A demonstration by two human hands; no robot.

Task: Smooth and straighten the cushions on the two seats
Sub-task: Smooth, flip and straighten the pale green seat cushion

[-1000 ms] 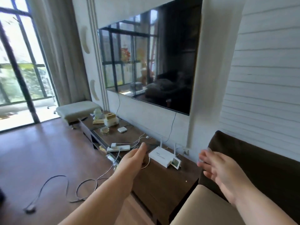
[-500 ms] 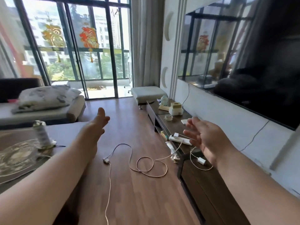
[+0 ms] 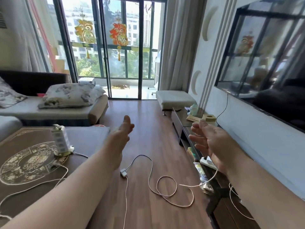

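Bright daylight through the balcony doors (image 3: pixel 122 47), blown out white beyond the glass. Strong window reflections across the wall-mounted television (image 3: pixel 267 63). Soft sheen on the wooden floor (image 3: pixel 153 129). Wide-angle bending at the edges; slight overall softness.

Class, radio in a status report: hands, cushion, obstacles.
Both hands, left and right, open and empty. Patterned cushion on far sofa, untouched. Loose cable across floor ahead.
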